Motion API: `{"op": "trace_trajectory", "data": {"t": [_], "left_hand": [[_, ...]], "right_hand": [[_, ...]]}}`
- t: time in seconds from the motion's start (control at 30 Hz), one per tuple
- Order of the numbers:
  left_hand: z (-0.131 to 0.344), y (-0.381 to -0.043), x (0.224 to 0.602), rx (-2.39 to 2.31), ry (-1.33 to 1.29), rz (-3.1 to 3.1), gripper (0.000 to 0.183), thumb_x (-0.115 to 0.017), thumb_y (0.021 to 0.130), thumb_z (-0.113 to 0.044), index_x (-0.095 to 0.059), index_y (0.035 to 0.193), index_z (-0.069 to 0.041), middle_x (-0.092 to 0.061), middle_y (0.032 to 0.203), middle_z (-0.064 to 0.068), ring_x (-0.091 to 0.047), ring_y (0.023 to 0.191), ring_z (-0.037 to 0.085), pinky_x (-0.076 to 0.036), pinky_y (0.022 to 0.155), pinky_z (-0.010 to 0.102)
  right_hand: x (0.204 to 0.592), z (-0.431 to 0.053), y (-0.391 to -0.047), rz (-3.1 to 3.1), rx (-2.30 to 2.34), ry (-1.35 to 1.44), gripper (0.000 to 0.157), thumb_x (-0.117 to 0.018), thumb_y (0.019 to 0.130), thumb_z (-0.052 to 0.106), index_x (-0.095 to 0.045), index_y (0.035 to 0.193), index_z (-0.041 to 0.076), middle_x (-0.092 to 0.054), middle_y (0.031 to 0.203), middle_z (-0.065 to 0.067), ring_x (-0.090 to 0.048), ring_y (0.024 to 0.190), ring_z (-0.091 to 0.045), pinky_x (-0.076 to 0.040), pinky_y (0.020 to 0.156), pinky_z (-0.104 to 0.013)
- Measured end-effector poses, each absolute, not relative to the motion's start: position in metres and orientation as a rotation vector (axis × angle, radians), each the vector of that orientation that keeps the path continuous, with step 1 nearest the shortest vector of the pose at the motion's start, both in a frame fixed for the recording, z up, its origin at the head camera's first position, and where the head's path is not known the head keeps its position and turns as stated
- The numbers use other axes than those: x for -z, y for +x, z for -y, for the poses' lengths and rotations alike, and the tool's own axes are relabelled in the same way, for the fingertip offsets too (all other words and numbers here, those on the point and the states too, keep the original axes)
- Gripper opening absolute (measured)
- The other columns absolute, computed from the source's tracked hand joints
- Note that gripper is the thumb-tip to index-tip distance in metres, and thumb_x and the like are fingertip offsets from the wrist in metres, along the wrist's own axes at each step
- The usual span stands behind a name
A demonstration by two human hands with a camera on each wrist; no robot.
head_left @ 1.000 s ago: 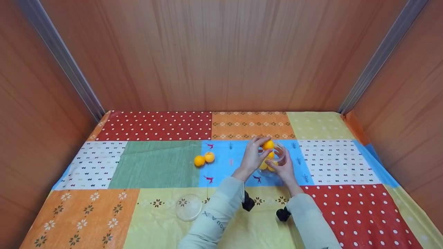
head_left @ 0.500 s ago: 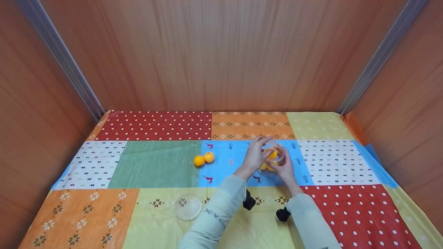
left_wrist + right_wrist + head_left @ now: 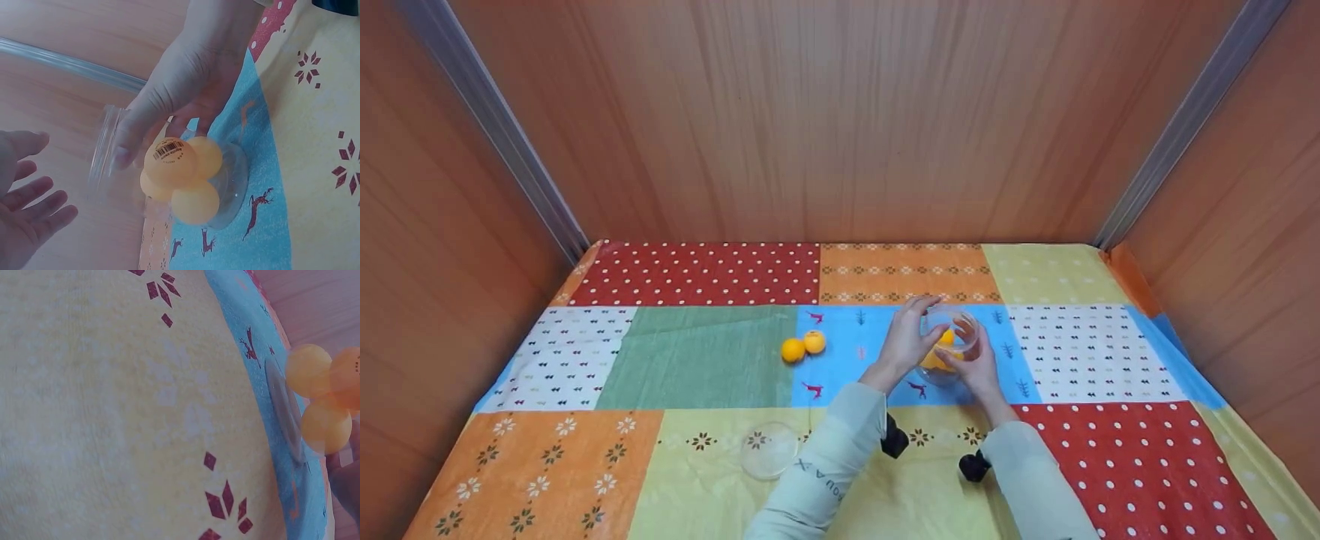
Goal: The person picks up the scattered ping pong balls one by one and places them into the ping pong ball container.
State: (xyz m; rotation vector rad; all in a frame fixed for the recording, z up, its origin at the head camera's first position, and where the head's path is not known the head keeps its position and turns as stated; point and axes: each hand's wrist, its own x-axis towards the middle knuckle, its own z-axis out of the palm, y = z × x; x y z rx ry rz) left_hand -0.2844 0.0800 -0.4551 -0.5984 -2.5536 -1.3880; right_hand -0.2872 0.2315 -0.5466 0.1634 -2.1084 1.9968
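A clear plastic jar (image 3: 230, 185) stands on the blue patch of the cloth, with several orange ping-pong balls (image 3: 169, 163) lying inside its lower part. My right hand (image 3: 976, 367) grips the jar from the right, thumb across the near side below the rim (image 3: 104, 149). On the other side, my left hand (image 3: 906, 341) hovers at the jar's mouth. Its fingers (image 3: 39, 194) are spread and hold nothing in the left wrist view. Only a bit of the right hand (image 3: 346, 489) shows in the right wrist view, beside the balls.
Two more orange ping-pong balls (image 3: 802, 346) lie together on the cloth left of the jar. A clear round lid (image 3: 769, 450) rests nearer the front, by the left sleeve (image 3: 829, 465). Wooden panels (image 3: 840, 120) enclose the back and sides of the patchwork-covered table.
My left hand held a ping-pong ball over the jar's mouth and let it drop in among the others. Its fingers have since spread apart. The right hand has kept its grip on the jar.
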Motion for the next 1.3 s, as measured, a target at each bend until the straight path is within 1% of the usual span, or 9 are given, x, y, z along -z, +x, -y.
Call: {"op": "trace_trajectory", "data": {"t": [0.07,0.2,0.43,0.6,0.7,0.87,1.0,1.23,1.3], "left_hand": [[-0.077,-0.284,0.456,1.392,-0.602,2.556,0.043,-0.062,0.083,-0.018,-0.051,0.124,-0.010,-0.051,0.121,0.004,-0.051,0.103,0.017,-0.043,0.085,0.021],[-0.071,-0.283,0.458,1.371,-0.616,2.555,0.044,-0.062,0.083,-0.017,-0.050,0.125,-0.009,-0.051,0.121,0.005,-0.051,0.103,0.019,-0.043,0.085,0.024],[-0.059,-0.281,0.459,1.349,-0.612,2.555,0.044,-0.062,0.084,-0.020,-0.050,0.124,-0.007,-0.053,0.118,0.007,-0.052,0.100,0.019,-0.044,0.084,0.025],[-0.049,-0.280,0.458,1.348,-0.588,2.580,0.046,-0.063,0.083,-0.020,-0.049,0.125,-0.006,-0.054,0.116,0.007,-0.052,0.101,0.020,-0.044,0.086,0.028],[-0.042,-0.280,0.457,1.351,-0.567,2.605,0.047,-0.063,0.083,-0.020,-0.048,0.125,-0.007,-0.054,0.115,0.006,-0.051,0.102,0.019,-0.043,0.087,0.028],[-0.028,-0.280,0.457,1.389,-0.545,2.635,0.046,-0.062,0.084,-0.021,-0.047,0.126,-0.009,-0.052,0.118,0.005,-0.049,0.105,0.018,-0.042,0.088,0.028],[-0.015,-0.281,0.459,1.380,-0.551,2.648,0.046,-0.062,0.084,-0.020,-0.047,0.126,-0.009,-0.052,0.117,0.006,-0.049,0.105,0.020,-0.041,0.089,0.030],[0.010,-0.282,0.462,1.369,-0.540,2.696,0.046,-0.061,0.084,-0.019,-0.047,0.126,-0.008,-0.052,0.117,0.008,-0.049,0.105,0.023,-0.041,0.090,0.031],[0.016,-0.282,0.463,1.361,-0.525,2.714,0.046,-0.062,0.084,-0.019,-0.047,0.126,-0.008,-0.052,0.117,0.008,-0.049,0.105,0.023,-0.042,0.089,0.031]], "right_hand": [[0.546,-0.231,-0.287,2.125,-1.994,0.136,0.075,-0.071,0.075,0.012,-0.027,0.136,0.013,-0.035,0.135,-0.014,-0.032,0.123,-0.023,-0.026,0.102,-0.039],[0.545,-0.231,-0.287,2.124,-2.005,0.125,0.075,-0.071,0.074,0.013,-0.028,0.135,0.012,-0.035,0.134,-0.013,-0.032,0.123,-0.024,-0.028,0.101,-0.041],[0.547,-0.231,-0.287,2.012,-2.078,0.213,0.075,-0.069,0.074,-0.001,-0.027,0.135,0.004,-0.035,0.133,-0.018,-0.029,0.123,-0.035,-0.025,0.100,-0.048],[0.547,-0.231,-0.288,1.969,-2.111,0.244,0.076,-0.067,0.073,-0.006,-0.025,0.136,0.002,-0.034,0.133,-0.020,-0.026,0.124,-0.038,-0.024,0.100,-0.050],[0.547,-0.231,-0.288,1.963,-2.128,0.251,0.076,-0.066,0.074,-0.007,-0.024,0.136,0.001,-0.030,0.135,-0.022,-0.023,0.125,-0.039,-0.022,0.101,-0.050],[0.548,-0.232,-0.288,2.009,-2.123,0.206,0.076,-0.067,0.075,-0.003,-0.024,0.137,0.006,-0.030,0.137,-0.020,-0.024,0.126,-0.036,-0.022,0.102,-0.046],[0.548,-0.232,-0.288,2.022,-2.125,0.187,0.075,-0.068,0.075,-0.001,-0.026,0.136,0.008,-0.030,0.136,-0.020,-0.025,0.126,-0.033,-0.023,0.102,-0.044],[0.545,-0.231,-0.286,1.984,-2.163,0.226,0.074,-0.067,0.074,-0.005,-0.026,0.135,0.004,-0.028,0.136,-0.024,-0.023,0.125,-0.037,-0.023,0.102,-0.046],[0.544,-0.231,-0.286,1.987,-2.163,0.219,0.074,-0.067,0.074,-0.005,-0.026,0.135,0.005,-0.028,0.136,-0.024,-0.023,0.126,-0.037,-0.023,0.102,-0.045]]}}
